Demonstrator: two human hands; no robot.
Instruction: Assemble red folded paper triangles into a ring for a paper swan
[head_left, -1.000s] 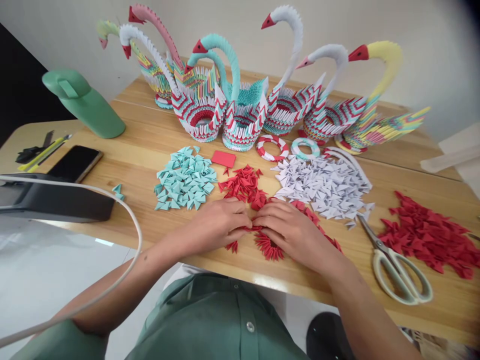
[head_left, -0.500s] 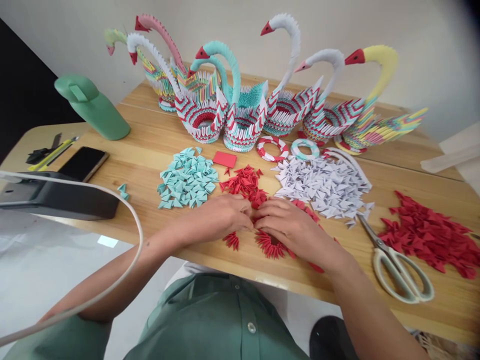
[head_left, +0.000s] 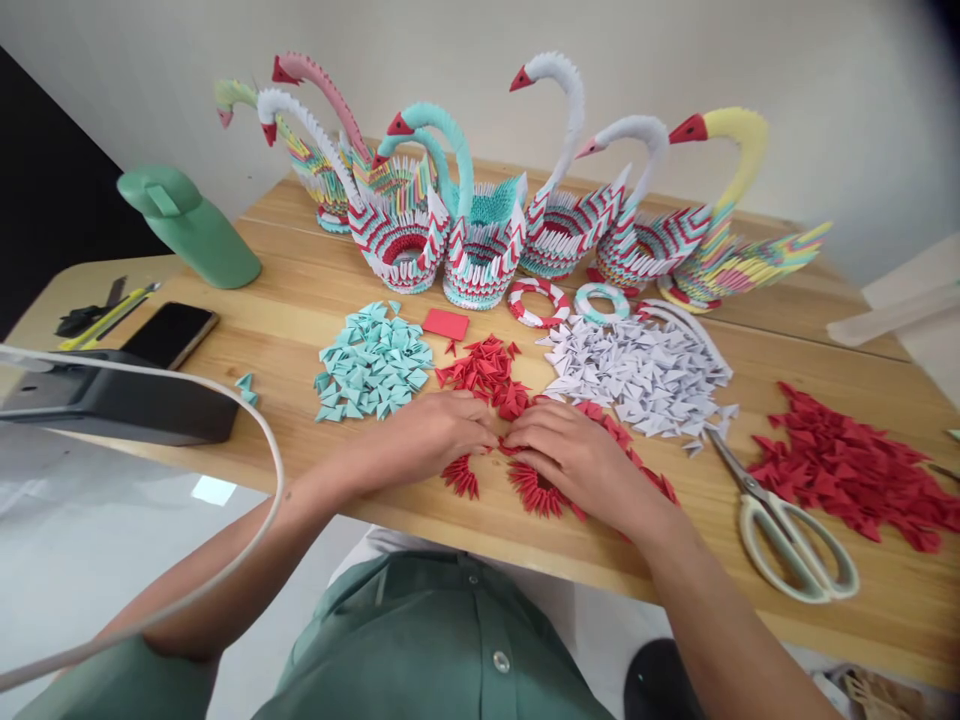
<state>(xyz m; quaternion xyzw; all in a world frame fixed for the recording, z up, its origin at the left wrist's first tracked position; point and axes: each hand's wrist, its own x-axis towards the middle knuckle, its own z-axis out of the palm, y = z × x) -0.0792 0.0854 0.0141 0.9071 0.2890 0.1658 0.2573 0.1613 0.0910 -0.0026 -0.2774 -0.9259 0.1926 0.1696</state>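
Observation:
My left hand [head_left: 452,428] is closed, its fingertips pinching at a red folded paper piece near the middle of the table edge. My right hand [head_left: 564,447] curls over a curved chain of red folded paper pieces [head_left: 541,492], fingers pressed on its near end. The fingertips of both hands almost meet, with a bit of red paper showing between them. Under my left hand lies a short fan of red pieces [head_left: 463,478]. Just beyond the hands is a small pile of red folded pieces [head_left: 484,368]. My palms hide part of the chain.
Turquoise pieces [head_left: 375,360] lie to the left, white pieces [head_left: 637,370] and scissors [head_left: 780,520] to the right, beside a larger red pile [head_left: 847,470]. Several paper swans [head_left: 484,260] stand behind. A green bottle [head_left: 191,230], a phone [head_left: 171,333] and a white cable [head_left: 279,450] are at left.
My hands have drawn slightly apart at the fingertips, exposing red paper between them. The whole view has shifted a little; the objects on the table stay in place.

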